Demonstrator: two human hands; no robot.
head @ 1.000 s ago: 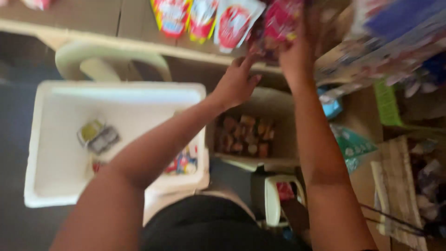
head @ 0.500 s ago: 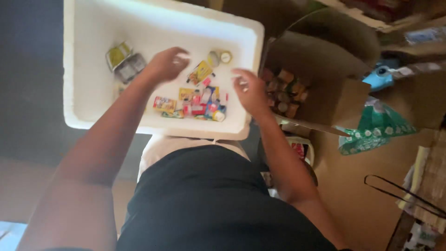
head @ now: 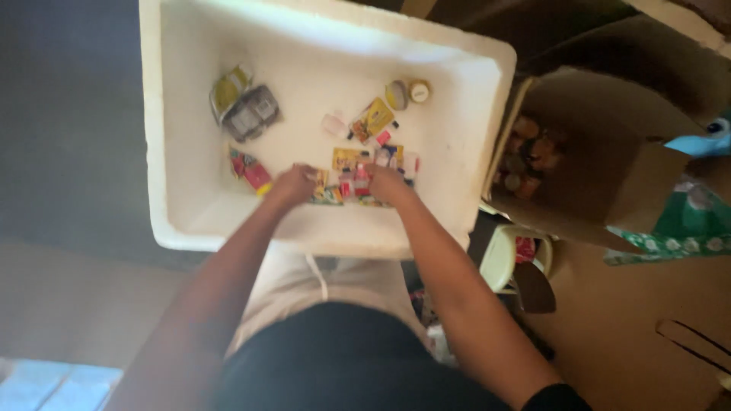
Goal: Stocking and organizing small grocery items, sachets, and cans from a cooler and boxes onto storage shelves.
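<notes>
Inside the white foam box, our left hand and right hand rested on small colourful sachets; blur hid whether either grip had closed.

A person seen from above wears a black top over pale trousers with a white drawstring; both forearms are bare, a dark sleeve edge showing at right.

white foam box, yellow sachet, brown carton
</notes>
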